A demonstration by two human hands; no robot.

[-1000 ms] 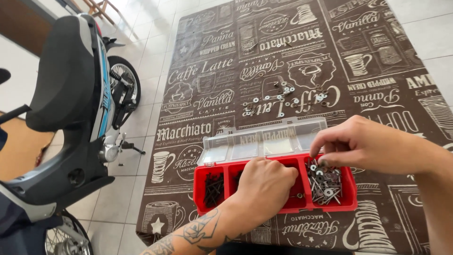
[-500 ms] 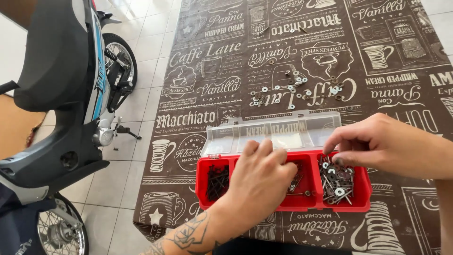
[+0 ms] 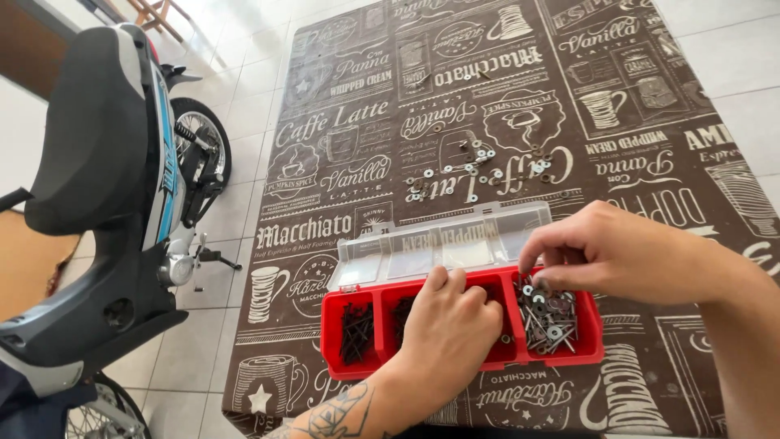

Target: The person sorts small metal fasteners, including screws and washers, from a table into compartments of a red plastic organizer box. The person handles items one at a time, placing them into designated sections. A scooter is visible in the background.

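Red box (image 3: 345,358) sits on mat (image 3: 650,122), clear lid (image 3: 439,248) flipped back for access; left hand (image 3: 451,325) lies loosely curled over middle compartment, steadying box, grip unclear; right hand (image 3: 617,252) pinches fingertips into right compartment's screws (image 3: 548,317); washers (image 3: 479,167) scattered beyond; scooter (image 3: 106,203) left

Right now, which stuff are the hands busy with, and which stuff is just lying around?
In use:
- red compartment box, clear lid open
- silver screws and washers in its right compartment, under the right hand
- left hand resting over the middle compartment

Lying about:
- loose washers on the brown mat
- scooter on the tiled floor
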